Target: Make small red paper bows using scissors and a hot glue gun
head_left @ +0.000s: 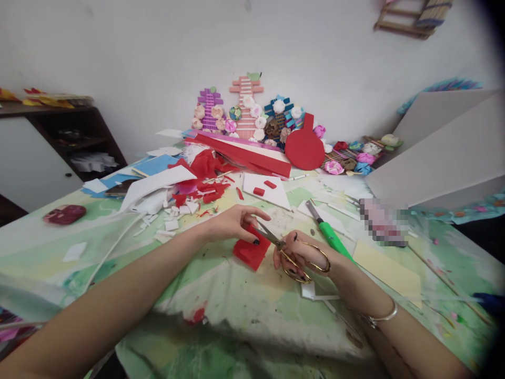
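My left hand (232, 223) pinches a piece of red paper (252, 254) at its upper edge, with the index finger stretched above the thumb. In my right hand (295, 251) are gold-handled scissors (280, 243), their rings around my fingers. The blades point up and left, at the top edge of the red paper near my left thumb; whether they touch it I cannot tell. Beyond the hands, two small red pieces (259, 191) lie on a white card (272, 199). A green utility knife (331, 237) rests just beyond my right hand.
Red and white scraps (185, 208) are heaped behind my left hand. A round red shape with a neck (304, 149) leans among paper-flower crafts (244, 110) by the wall. Right of me are a yellow sheet (389, 271) and a large grey-white board (437, 137).
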Motion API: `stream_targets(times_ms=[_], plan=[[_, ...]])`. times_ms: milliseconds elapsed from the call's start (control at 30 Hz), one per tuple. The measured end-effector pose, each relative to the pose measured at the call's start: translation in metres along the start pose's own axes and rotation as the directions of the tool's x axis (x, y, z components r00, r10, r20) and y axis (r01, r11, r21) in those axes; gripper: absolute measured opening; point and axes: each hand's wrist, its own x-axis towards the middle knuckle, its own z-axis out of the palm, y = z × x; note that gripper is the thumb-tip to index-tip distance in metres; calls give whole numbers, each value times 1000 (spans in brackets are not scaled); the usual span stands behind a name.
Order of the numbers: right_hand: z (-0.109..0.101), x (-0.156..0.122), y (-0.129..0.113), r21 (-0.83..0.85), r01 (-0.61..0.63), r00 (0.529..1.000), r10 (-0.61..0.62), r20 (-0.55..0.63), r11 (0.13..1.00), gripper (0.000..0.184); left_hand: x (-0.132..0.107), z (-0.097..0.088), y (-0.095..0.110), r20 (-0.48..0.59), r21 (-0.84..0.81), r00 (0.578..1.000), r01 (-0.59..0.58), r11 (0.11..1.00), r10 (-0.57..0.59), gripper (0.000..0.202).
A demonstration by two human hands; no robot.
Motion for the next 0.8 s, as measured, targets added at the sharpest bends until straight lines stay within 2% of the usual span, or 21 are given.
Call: stream_targets(times_ms=[200, 500, 800], plan=[[9, -11, -18, -122, -12, 989, -6, -146, 992, 41, -1, -1, -1, 4, 32, 1000, -14, 999, 14, 53], [0, 1, 2, -40, -77, 996, 75, -45, 996, 33, -1, 1, 1, 10, 23, 999, -52, 998, 51, 52], [0, 8, 13, 45, -3, 1000, 4, -15, 999, 26, 0, 4, -3, 22, 3, 998, -58, 998, 58, 54]])
